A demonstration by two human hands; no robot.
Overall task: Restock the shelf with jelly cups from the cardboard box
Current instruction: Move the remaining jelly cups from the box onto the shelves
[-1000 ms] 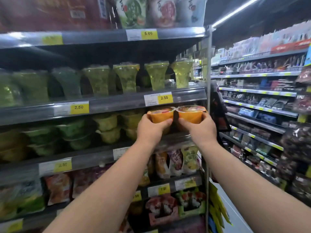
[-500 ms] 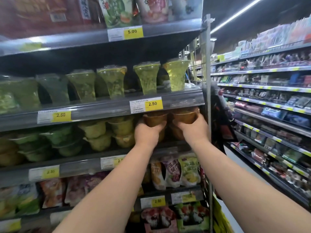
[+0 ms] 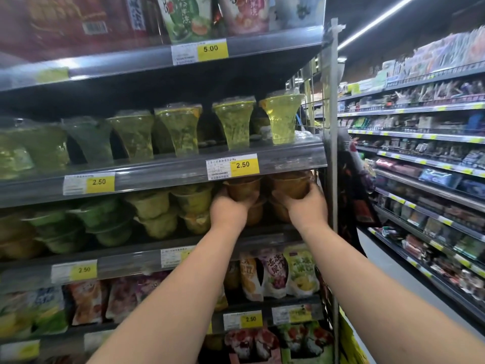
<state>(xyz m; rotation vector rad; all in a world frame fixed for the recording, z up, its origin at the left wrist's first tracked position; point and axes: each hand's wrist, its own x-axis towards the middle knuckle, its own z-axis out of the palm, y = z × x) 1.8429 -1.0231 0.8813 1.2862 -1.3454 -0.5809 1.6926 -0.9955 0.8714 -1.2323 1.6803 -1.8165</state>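
Note:
My left hand (image 3: 228, 210) grips an orange jelly cup (image 3: 243, 189) and my right hand (image 3: 305, 206) grips a second orange jelly cup (image 3: 290, 184). Both cups sit inside the right end of the middle shelf (image 3: 275, 233), just under the rail with the 2.50 price tag (image 3: 232, 165). They rest on top of other orange cups (image 3: 278, 210), which my hands partly hide. Stacked green and yellow jelly cups (image 3: 157, 214) fill the same shelf to the left. The cardboard box is out of view.
Tall green jelly cups (image 3: 231, 126) line the shelf above. Pouches of jelly (image 3: 273, 274) hang below. A metal upright (image 3: 332, 179) ends the unit at the right, with an aisle floor (image 3: 388, 274) and another stocked shelf wall (image 3: 430, 185) beyond.
Both hands carried the two orange cups from in front of the shelf edge up and inward, under the rail, onto the lower orange cups. The camera moved closer.

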